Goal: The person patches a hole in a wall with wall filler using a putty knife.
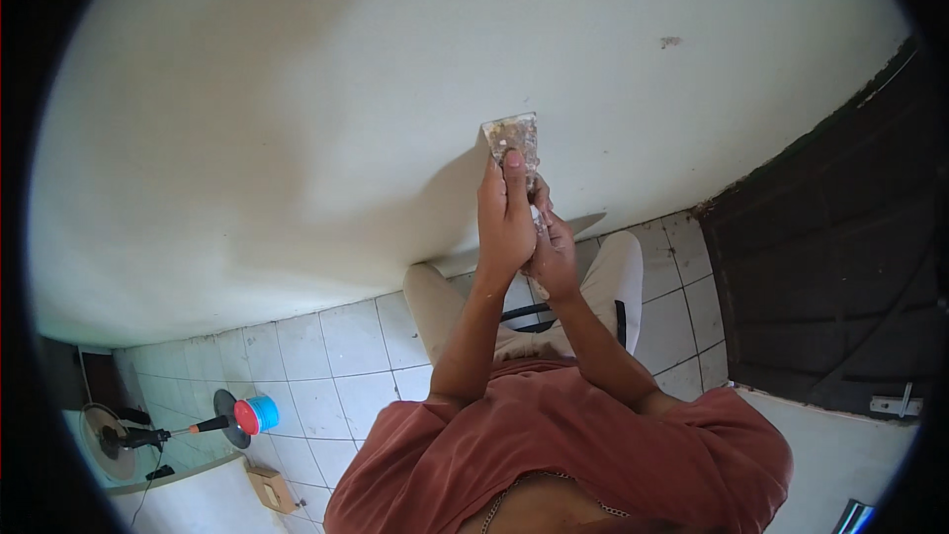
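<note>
A putty knife (519,130), its flat blade spotted with white and brown residue, is held up close to the pale wall (297,99) at the centre of the view. My left hand (504,218) grips it, thumb lying on the blade and fingers wrapped behind. My right hand (554,247) is closed on the knife lower down, around its white-smeared handle, which my fingers mostly hide. A small rough mark (670,42) shows on the wall to the upper right.
My knees are bent near the wall's foot, above a tiled floor (336,346). A dark door (820,237) with a latch stands at right. At lower left are a standing fan (104,440), a blue-and-red bucket (255,415) and a cardboard box (272,489).
</note>
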`<state>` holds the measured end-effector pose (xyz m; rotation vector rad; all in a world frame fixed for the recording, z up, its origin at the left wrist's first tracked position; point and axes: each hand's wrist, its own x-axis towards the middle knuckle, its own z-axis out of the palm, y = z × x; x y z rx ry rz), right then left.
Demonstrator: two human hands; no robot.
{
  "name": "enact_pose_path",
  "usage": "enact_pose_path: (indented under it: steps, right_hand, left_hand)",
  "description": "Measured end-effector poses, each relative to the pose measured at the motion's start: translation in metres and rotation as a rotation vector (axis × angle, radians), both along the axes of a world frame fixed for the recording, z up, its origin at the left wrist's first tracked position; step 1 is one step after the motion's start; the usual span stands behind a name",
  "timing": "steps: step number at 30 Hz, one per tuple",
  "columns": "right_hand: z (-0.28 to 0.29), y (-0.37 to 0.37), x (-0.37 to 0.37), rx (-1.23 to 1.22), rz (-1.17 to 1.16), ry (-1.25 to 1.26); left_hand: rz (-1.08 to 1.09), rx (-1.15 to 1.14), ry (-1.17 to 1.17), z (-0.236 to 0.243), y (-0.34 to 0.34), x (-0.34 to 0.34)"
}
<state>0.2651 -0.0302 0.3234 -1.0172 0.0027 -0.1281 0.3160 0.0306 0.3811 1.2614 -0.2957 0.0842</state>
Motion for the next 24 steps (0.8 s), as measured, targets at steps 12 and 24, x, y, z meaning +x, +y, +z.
enact_pose_path:
  steps: [12, 24]
  right_hand:
    - [-0.022, 0.007, -0.005, 0.027, -0.03, 0.076]
    - [-0.026, 0.008, 0.005, -0.056, -0.1, -0.076]
  left_hand:
    - [0.052, 0.037, 0.072, -0.027, -0.001, -0.008]
    - [0.038, 0.035, 0.043, -0.029, -0.001, -0.001]
